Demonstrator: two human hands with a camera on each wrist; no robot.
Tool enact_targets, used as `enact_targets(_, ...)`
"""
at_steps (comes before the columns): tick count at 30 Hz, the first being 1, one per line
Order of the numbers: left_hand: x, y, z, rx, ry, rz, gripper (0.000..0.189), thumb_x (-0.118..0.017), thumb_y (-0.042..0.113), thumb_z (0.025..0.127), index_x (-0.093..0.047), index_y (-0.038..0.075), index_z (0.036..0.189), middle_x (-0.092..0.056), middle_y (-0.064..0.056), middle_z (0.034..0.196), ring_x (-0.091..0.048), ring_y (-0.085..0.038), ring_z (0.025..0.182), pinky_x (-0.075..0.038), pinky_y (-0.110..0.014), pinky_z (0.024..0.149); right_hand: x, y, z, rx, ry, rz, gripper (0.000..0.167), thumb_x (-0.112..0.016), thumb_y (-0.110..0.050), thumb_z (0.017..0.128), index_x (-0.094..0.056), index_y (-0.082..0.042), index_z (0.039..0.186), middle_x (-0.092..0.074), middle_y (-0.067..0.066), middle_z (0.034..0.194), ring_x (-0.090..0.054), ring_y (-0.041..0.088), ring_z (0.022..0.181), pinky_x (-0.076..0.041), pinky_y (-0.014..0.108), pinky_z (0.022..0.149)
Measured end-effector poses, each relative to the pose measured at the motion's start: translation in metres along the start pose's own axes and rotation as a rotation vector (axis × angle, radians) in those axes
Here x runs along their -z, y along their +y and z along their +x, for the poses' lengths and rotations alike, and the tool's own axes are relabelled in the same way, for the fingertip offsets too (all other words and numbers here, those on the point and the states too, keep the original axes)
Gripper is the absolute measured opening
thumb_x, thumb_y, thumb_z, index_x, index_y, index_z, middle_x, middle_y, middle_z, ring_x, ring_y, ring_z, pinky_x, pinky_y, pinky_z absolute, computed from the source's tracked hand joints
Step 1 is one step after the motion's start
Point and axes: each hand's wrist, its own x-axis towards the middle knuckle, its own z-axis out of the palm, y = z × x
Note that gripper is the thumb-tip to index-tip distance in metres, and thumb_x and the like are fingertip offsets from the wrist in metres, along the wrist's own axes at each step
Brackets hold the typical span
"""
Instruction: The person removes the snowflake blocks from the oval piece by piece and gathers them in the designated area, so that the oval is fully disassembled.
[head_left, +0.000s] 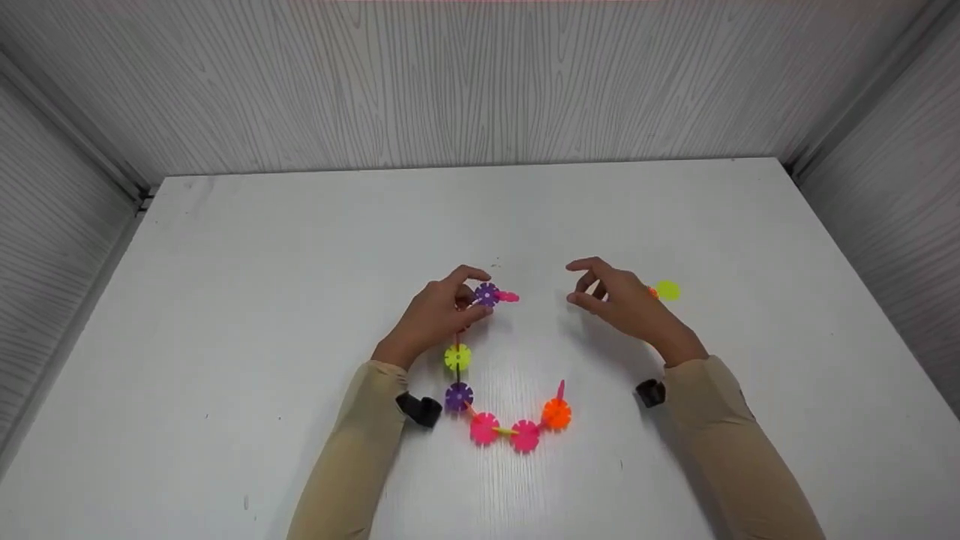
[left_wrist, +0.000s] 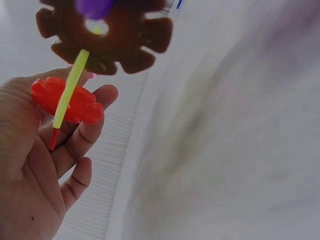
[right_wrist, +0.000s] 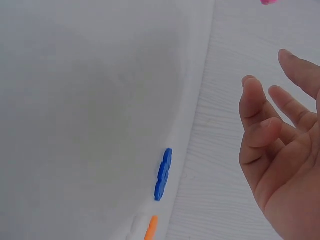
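My left hand (head_left: 439, 311) holds the upper end of a chain of slotted plastic flower discs between thumb and fingers. A purple disc (head_left: 487, 294) shows at the fingertips, with a pink disc (head_left: 508, 297) slotted edge-on to its right. In the left wrist view a red disc (left_wrist: 67, 100) lies against the fingers, near a yellow disc (left_wrist: 71, 89) and a brown disc (left_wrist: 107, 37). The chain curves down through a yellow-green disc (head_left: 457, 357) to an orange disc (head_left: 556, 413). My right hand (head_left: 622, 300) hovers over the table, fingers loosely bent, nothing in them.
Beyond the right hand lie a loose yellow-green disc (head_left: 668, 290) and an orange disc (head_left: 653, 292), the latter partly hidden by it. A blue disc (right_wrist: 163, 175) shows in the right wrist view. The white table (head_left: 300, 240) meets grey wood-grain panels (head_left: 450, 90) behind and at both sides.
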Motion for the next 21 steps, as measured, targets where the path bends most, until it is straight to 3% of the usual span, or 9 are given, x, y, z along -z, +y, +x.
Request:
enact_targets(13,-0.004,0.005,0.000,0.020,0.011,0.015,0.037,-0.070,0.034,0.088,-0.055,0.026,0.122,-0.067,-0.001,0.092,-0.058,-0.016,0.067,-0.051,-0.026,0.066,-0.019,-0.026,0.014,-0.048,-0.067,-0.006,0.049,-0.063,-0.031,0.093,-0.046,-0.018,0.138,-0.065,0.004,0.111,-0.060,0.020,0.092,-0.053,0.033,0.080)
enact_targets(21,-0.005,0.007,-0.001,-0.020,0.030,0.056,0.037,-0.071,0.035,0.087,-0.057,0.024,0.120,-0.068,-0.001,0.089,-0.058,-0.014,0.065,-0.050,-0.025,0.065,-0.028,-0.032,0.017,0.015,-0.061,-0.009,0.046,-0.065,-0.028,0.092,-0.049,-0.014,0.134,-0.066,0.006,0.107,-0.059,0.019,0.086,-0.053,0.029,0.075)
